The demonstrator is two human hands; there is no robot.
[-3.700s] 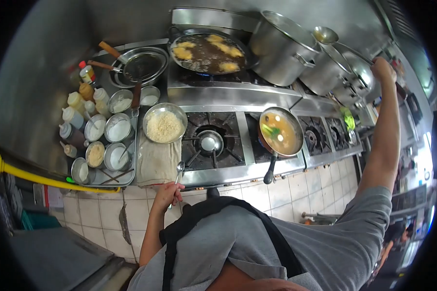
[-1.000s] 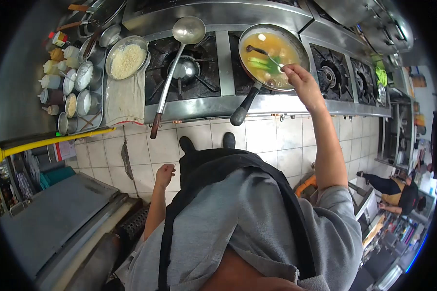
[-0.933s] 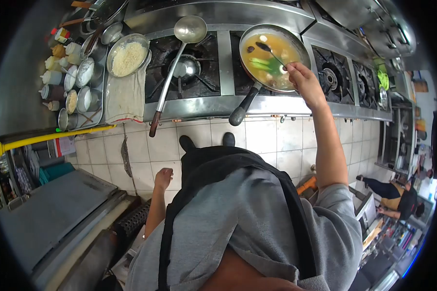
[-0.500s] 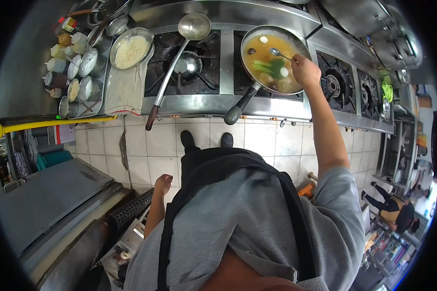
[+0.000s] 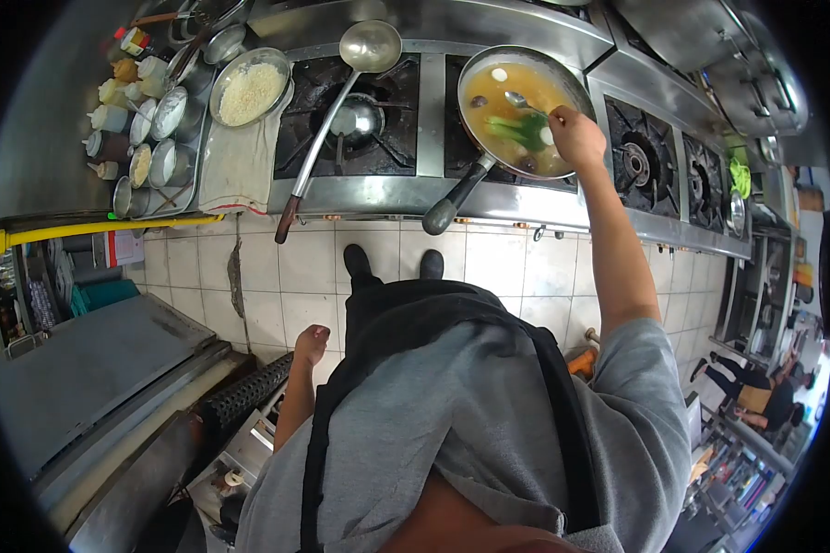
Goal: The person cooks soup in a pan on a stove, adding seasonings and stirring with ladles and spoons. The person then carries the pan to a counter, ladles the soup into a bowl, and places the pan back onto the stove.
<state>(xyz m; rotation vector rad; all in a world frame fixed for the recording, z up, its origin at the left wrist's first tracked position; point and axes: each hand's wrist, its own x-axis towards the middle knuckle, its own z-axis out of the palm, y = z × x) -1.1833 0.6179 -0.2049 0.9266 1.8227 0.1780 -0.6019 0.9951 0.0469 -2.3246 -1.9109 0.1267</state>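
My right hand (image 5: 576, 136) is closed on a small metal spoon (image 5: 518, 100), whose bowl is at the surface of the orange broth in a black-handled pan (image 5: 447, 207). Green vegetable pieces (image 5: 512, 127), white pieces and dark pieces float in the broth. My left hand (image 5: 313, 343) hangs low beside the apron over the tiled floor, fingers curled, with nothing visible in it. A long ladle (image 5: 327, 124) with a brown handle lies across the left burner, its handle end past the stove's front edge.
A bowl of pale crumbs (image 5: 249, 89) stands beside a folded cloth (image 5: 235, 170). Farther left are squeeze bottles (image 5: 108, 118) and several small metal bowls. Large pots (image 5: 756, 88) stand at the back right. Another person (image 5: 756, 392) is at the far right.
The ladle came down onto the left burner from the right hand, which now holds the spoon. Over the last second, the spoon has shifted within the broth and the vegetable pieces have moved.
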